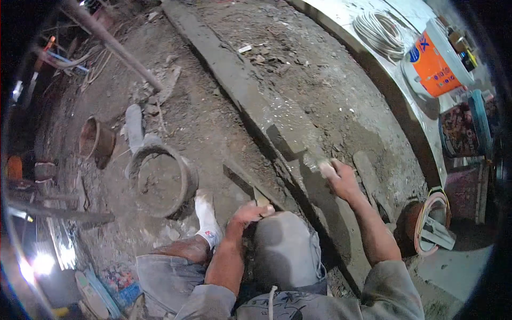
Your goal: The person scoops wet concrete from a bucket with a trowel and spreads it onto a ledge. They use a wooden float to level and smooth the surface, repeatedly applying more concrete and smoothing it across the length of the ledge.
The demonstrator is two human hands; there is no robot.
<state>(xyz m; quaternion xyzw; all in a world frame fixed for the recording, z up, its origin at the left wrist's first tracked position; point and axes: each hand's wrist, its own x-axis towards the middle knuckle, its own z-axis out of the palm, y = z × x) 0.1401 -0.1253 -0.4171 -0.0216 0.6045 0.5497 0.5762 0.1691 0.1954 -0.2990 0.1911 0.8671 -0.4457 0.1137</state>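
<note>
My right hand [339, 177] is closed around a wet brush [316, 160], whose bristles touch the wet grey top of a long low cement ledge [250, 104]. My left hand [253, 213] is closed on the handle of a flat trowel-like tool [242, 178], held left of the ledge over the dirt ground. Left of it stands a round bucket of grey mortar [160, 178], near my foot in a white sock [206, 216].
A smaller bucket [97, 140] lies at the left. A metal pole [114, 45] slants across the upper left. On the right are a coiled hose [380, 36], an orange-and-white bucket [434, 61], a dark tub [464, 128] and a tool bucket [426, 224]. A board [370, 178] lies beside my right arm.
</note>
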